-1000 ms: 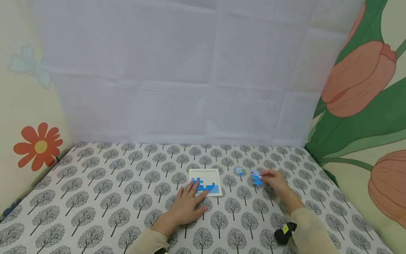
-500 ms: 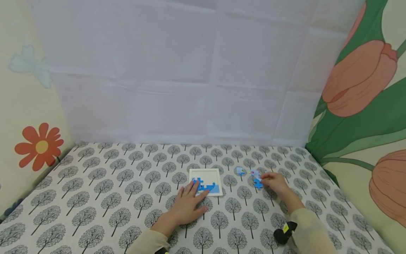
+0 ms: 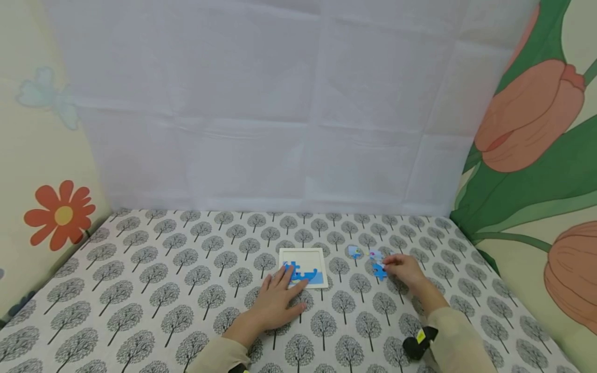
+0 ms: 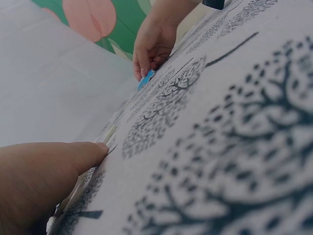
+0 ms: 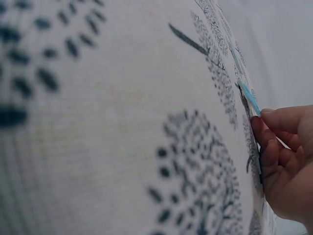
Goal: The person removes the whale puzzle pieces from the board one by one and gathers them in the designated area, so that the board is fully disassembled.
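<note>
A small square white frame [image 3: 302,252] lies on the cloth, with joined blue puzzle pieces [image 3: 313,276] along its lower part. My left hand [image 3: 275,305] rests spread over the frame's near side, fingertips on the pieces, covering some of them. To the right, my right hand [image 3: 404,269] pinches a blue jigsaw piece [image 3: 380,271] between thumb and fingertips, close over the cloth. In the right wrist view, thumb and fingers hold the edge of this thin piece [image 5: 250,99]. The left wrist view shows it as a blue sliver [image 4: 145,80] under the fingertips.
Two other loose pieces lie right of the frame: a pale blue one [image 3: 354,252] and another with a pink spot [image 3: 374,254], just beyond the right fingertips. The tablecloth [image 3: 186,290] has a tree print. A white sheet [image 3: 252,114] hangs behind the table.
My right hand has moved slightly toward me, bringing the pinched blue piece down and turning it a little away from the pink-spotted piece. The left hand has stayed in place on the frame.
</note>
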`<state>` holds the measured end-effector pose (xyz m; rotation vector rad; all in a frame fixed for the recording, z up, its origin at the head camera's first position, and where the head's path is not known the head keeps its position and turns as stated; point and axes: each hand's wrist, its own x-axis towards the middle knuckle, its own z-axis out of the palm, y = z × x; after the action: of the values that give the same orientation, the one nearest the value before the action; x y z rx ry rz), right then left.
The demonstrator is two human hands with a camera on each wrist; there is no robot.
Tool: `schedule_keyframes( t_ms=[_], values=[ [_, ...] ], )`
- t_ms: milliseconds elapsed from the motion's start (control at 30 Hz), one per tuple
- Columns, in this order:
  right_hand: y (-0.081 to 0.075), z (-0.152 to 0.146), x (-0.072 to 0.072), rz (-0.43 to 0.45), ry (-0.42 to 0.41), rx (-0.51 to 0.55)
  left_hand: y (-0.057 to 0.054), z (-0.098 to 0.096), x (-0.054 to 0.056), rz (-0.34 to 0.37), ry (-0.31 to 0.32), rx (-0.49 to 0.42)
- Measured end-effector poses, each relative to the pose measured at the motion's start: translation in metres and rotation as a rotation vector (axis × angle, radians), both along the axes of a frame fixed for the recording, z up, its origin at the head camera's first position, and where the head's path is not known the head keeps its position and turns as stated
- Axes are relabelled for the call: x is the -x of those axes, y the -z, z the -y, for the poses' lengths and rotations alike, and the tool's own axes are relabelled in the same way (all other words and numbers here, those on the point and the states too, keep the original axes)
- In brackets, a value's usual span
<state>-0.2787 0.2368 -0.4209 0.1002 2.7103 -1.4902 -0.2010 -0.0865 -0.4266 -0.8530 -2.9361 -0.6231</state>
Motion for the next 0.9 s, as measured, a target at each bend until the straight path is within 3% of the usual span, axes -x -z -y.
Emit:
schedule_keyframes(
  t_ms=[167, 433, 600, 900],
  values=[
    [-0.0017, 0.0009, 0.0003, 0.008, -0.007, -0.014, 0.0008, 0.0002, 0.0009, 0.001, -0.003, -0.002],
    [-0.0027, 0.0037, 0.0016, 0.032, 0.059, -0.044, 0.0013, 0.0001, -0.0001, 0.003, 0.000, -0.010],
    [-0.0048, 0.0050, 0.0021, 0.037, 0.100, -0.008, 0.0014, -0.0001, 0.0006, 0.005, -0.001, -0.007],
    [-0.0078, 0.0049, 0.0043, 0.028, 0.086, 0.021, 0.0041, 0.0003, 0.0014, -0.014, -0.004, -0.015]
  ],
)
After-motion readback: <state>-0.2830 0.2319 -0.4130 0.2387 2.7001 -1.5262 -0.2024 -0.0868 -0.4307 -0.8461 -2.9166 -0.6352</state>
